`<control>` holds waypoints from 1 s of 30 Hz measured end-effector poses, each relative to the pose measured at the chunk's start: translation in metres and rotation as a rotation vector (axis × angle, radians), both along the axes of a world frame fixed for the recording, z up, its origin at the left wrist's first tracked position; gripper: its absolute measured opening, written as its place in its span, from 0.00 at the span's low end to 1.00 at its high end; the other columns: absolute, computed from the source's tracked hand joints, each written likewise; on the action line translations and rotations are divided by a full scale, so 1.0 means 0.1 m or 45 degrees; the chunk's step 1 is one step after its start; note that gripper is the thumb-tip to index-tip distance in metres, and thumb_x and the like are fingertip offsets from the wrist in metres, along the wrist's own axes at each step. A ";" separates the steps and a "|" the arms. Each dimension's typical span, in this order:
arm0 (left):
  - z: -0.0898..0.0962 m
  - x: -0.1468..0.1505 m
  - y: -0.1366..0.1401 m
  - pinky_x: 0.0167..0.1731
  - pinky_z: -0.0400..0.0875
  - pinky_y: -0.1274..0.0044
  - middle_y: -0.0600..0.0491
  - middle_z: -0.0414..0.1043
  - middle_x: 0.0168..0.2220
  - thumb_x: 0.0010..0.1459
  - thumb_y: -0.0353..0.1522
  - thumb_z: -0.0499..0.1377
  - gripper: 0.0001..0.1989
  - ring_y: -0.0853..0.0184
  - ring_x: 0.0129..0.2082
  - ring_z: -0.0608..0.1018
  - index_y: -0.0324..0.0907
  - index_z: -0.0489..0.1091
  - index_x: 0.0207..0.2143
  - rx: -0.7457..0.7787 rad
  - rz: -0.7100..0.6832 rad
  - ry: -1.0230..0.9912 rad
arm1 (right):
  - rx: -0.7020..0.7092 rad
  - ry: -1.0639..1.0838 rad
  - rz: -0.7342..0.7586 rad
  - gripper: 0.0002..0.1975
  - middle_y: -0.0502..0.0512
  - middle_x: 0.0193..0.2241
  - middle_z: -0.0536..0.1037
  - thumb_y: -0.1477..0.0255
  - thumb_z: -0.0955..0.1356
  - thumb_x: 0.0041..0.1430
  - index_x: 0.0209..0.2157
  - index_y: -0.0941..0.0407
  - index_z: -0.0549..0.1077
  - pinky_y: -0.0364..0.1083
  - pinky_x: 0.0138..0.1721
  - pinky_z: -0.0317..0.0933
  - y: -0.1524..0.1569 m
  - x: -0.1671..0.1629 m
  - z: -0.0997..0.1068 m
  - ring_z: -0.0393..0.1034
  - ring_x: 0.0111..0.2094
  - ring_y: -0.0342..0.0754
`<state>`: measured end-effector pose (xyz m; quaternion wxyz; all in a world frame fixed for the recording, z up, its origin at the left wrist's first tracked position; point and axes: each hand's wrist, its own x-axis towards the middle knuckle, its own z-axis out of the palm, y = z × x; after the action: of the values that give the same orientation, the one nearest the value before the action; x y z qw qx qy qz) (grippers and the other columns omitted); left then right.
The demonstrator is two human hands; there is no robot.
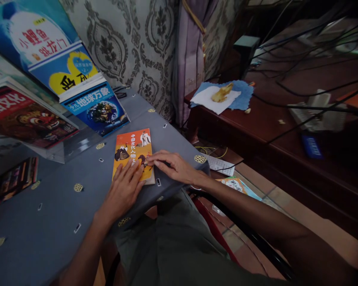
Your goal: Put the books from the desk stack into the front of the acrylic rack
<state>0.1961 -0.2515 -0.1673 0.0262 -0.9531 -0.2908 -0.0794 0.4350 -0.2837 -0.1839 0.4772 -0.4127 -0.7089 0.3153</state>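
Note:
A small orange and yellow book with Chinese characters and painted figures on its cover lies closed on the grey patterned tablecloth. My left hand rests flat over its lower left part, fingers spread and hiding some of the cover. At the book's right edge, my right hand has its thumb and fingers close together, pinching the edge of the cover.
A rack on the left holds several books, among them a blue book with a globe and a red mask book. A dark book lies at far left. A red-brown cabinet with cables stands on the right. A black chair arm passes under my right forearm.

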 end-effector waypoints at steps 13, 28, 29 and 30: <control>-0.03 -0.02 -0.03 0.66 0.55 0.54 0.43 0.62 0.66 0.68 0.44 0.51 0.29 0.53 0.69 0.59 0.42 0.57 0.67 -0.027 -0.007 -0.044 | 0.202 -0.181 0.028 0.13 0.59 0.40 0.79 0.72 0.61 0.70 0.47 0.56 0.76 0.51 0.46 0.70 -0.25 -0.09 -0.03 0.74 0.45 0.49; 0.06 0.21 0.27 0.62 0.63 0.59 0.47 0.67 0.63 0.70 0.34 0.46 0.20 0.60 0.65 0.67 0.47 0.65 0.62 -0.050 -0.019 -0.020 | 0.571 -0.425 -0.177 0.08 0.56 0.33 0.81 0.76 0.64 0.64 0.42 0.56 0.73 0.50 0.41 0.66 -0.35 -0.24 -0.09 0.74 0.42 0.51; 0.07 0.28 0.36 0.62 0.63 0.59 0.46 0.67 0.63 0.70 0.33 0.47 0.20 0.60 0.65 0.67 0.47 0.65 0.62 -0.052 -0.031 -0.016 | 0.585 -0.428 -0.192 0.08 0.55 0.31 0.80 0.77 0.64 0.63 0.42 0.56 0.73 0.50 0.41 0.66 -0.36 -0.26 -0.10 0.74 0.42 0.51; 0.08 0.36 0.46 0.62 0.63 0.59 0.45 0.67 0.63 0.70 0.33 0.47 0.21 0.61 0.65 0.67 0.46 0.64 0.62 -0.056 -0.039 -0.009 | 0.594 -0.435 -0.203 0.07 0.54 0.30 0.80 0.77 0.64 0.63 0.42 0.55 0.72 0.50 0.41 0.66 -0.37 -0.28 -0.10 0.74 0.42 0.51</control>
<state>0.2317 -0.2058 -0.1598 0.0031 -0.9575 -0.2781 -0.0768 0.4071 -0.3207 -0.1941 0.4563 -0.3933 -0.7976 0.0314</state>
